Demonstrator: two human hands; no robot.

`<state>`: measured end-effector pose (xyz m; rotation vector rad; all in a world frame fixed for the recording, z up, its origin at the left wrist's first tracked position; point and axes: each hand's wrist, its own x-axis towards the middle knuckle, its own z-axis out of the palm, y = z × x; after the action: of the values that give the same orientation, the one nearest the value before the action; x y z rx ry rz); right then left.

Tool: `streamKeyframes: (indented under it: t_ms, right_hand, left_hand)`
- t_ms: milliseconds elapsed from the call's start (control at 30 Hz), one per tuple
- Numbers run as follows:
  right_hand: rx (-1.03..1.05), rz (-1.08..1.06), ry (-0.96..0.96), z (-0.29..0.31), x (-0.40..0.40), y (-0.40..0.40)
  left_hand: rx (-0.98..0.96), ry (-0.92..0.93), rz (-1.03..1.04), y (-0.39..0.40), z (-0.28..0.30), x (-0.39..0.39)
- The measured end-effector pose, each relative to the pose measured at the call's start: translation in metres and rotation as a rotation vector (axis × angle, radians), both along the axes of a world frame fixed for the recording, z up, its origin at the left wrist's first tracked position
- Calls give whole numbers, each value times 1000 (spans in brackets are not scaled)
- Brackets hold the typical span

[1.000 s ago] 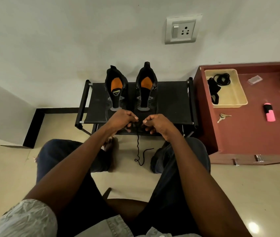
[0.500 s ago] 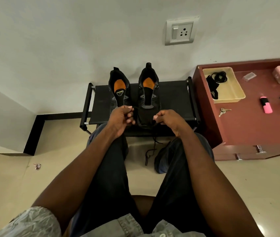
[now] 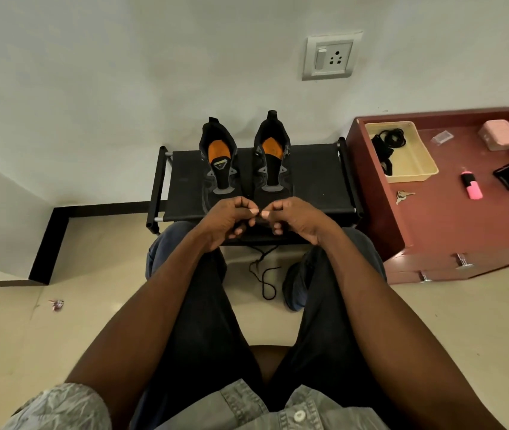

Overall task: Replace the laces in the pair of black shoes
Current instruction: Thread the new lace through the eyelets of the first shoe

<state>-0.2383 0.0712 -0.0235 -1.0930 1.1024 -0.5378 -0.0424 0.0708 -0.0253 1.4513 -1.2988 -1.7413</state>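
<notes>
Both hands were held close together at the near edge of the shoe rack (image 3: 315,172). The left hand (image 3: 227,220) and the right hand (image 3: 293,220) each had fingers curled, pinching the black lace (image 3: 265,274) between them. The rest of the lace hung below the hands and trailed in loops on the floor (image 3: 60,336), between the person's feet.

The pair of black shoes (image 3: 247,159) stood just beyond the hands on the rack, side by side, no lace visible in the eyelets.

Risks, as judged: the loose tail on the floor could catch under a foot and jerk the lace out of the pinch. The lace tip, hidden between the fingertips, could fray or miss an eyelet. Black lace against black shoe gave poor contrast, so an eyelet might be skipped.

Markings: a small emblem showed on the left shoe's tongue, too small to read. No other writing was legible.
</notes>
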Motion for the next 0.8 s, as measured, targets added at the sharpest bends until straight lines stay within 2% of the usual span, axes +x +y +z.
streamKeyframes:
  t_ms: [67, 133, 167, 233, 300, 333, 400, 500, 533, 633, 667, 733, 800]
  right_hand:
    - [20, -70, -63, 7, -3, -2]
    - [-2, -247, -84, 10, -6, -4]
    - [-57, -388, -10, 9, -8, -7]
    - [-205, -710, 295, 3, -17, -12]
    - [-295, -969, 546, -2, -33, -16]
    - [-306, -1018, 607, -3, -42, -17]
    - [-277, -902, 691, -10, -52, -17]
    - [-347, -396, 925, -18, -38, -15]
    - [-357, -260, 863, -16, -28, -13]
    - [-150, 75, 362, -4, 2, 1]
    - [-108, 147, 266, -3, 7, 4]
    - [-93, 192, 218, -3, 5, 7]
    - [-103, 70, 262, -5, -8, -1]
  left_hand:
    - [-3, 17, 38, -1, -1, 4]
    - [-8, 34, 70, 1, -3, 10]
    - [-14, 26, 87, 2, -4, 14]
    - [-55, -46, 149, 3, -4, 18]
    - [-182, -220, 260, 3, -8, 19]
    - [-254, -320, 311, 3, -10, 19]
    - [-298, -434, 302, 4, -13, 18]
    - [-180, -292, 71, 5, -14, 11]
    - [-152, -223, 14, 6, -12, 7]
    - [-116, -87, -44, 7, -14, -6]
    - [-103, -72, -41, 7, -16, -10]
    - [-80, -81, -30, 7, -18, -13]
    - [-57, -94, -31, 5, -16, -10]
